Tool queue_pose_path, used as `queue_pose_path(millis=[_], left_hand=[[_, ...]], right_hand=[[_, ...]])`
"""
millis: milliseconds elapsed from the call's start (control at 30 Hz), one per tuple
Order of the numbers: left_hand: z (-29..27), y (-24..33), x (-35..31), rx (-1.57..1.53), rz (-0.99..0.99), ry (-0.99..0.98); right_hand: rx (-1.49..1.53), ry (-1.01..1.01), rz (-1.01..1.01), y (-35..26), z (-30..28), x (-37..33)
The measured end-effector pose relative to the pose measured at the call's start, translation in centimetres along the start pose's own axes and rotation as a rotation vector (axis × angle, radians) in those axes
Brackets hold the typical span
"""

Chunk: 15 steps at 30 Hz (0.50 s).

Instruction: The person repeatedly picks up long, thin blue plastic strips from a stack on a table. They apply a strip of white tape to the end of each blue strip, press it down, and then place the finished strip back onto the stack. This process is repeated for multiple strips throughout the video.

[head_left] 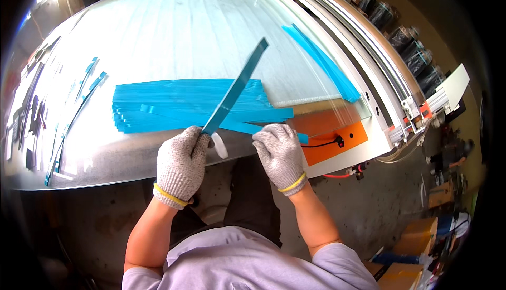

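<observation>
Over the grey flat-topped table (100, 158), my left hand (182, 163), gloved in speckled knit, pinches the lower end of a long, flat blue strip (240, 85); my right hand (281, 153), likewise gloved, has its fingers curled together, on what I cannot tell. A loose pinch could drop the strip onto the stacked blue strips (174, 97); its faint marking (225, 107) is unreadable.

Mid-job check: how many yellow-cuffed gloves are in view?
2: one on the left hand, which grips a raised blue strip; one on the right hand, beside the orange panel. Others could be hidden in the dim background.
</observation>
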State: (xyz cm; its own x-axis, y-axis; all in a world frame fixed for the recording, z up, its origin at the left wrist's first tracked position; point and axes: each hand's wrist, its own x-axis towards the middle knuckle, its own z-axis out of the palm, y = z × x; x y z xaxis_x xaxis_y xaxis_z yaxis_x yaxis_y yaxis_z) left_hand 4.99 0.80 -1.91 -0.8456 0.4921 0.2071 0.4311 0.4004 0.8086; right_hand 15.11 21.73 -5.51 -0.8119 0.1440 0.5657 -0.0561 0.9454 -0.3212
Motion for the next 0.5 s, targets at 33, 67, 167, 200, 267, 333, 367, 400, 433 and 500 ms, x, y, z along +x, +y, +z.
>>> queue_pose_path(millis=[33, 67, 167, 200, 267, 333, 367, 400, 433, 500], left_hand=[[-0.2, -0.1, 0.1, -0.047, -0.026, -0.016], [-0.3, -0.2, 0.1, -0.047, -0.041, -0.026], [-1.0, 0.4, 0.6, -0.127, -0.104, -0.040], [-1.0, 0.1, 0.9, -0.110, -0.097, -0.042], [-0.8, -0.3, 1.4, -0.015, -0.045, -0.053], [-0.9, -0.5, 1.4, 0.143, 0.026, -0.059], [-0.4, -0.9, 1.3, 0.217, 0.076, -0.036], [-0.1, -0.9, 1.0, 0.244, 0.094, -0.044], [0.2, -0.8, 0.7, 0.271, 0.114, -0.054], [0.5, -0.6, 0.2, 0.324, 0.126, -0.050]], right_hand=[[-0.058, -0.042, -0.001, 0.1, 0.2, 0.0], [-0.069, -0.043, -0.021, 0.6, 0.6, 0.5], [-0.110, -0.025, -0.088, 2.1, 1.3, 2.5], [-0.130, -0.011, -0.114, 2.5, 1.6, 3.2], [-0.109, 0.050, -0.110, 1.9, 1.4, 3.9], [-0.002, 0.173, -0.100, 0.1, 1.2, 3.9], [0.048, 0.233, -0.091, -0.8, 1.0, 3.8], [0.098, 0.259, -0.098, -1.5, 0.7, 3.6], [0.096, 0.236, -0.127, -2.0, 0.3, 3.7], [0.087, 0.194, -0.179, -3.0, -0.4, 3.9]])
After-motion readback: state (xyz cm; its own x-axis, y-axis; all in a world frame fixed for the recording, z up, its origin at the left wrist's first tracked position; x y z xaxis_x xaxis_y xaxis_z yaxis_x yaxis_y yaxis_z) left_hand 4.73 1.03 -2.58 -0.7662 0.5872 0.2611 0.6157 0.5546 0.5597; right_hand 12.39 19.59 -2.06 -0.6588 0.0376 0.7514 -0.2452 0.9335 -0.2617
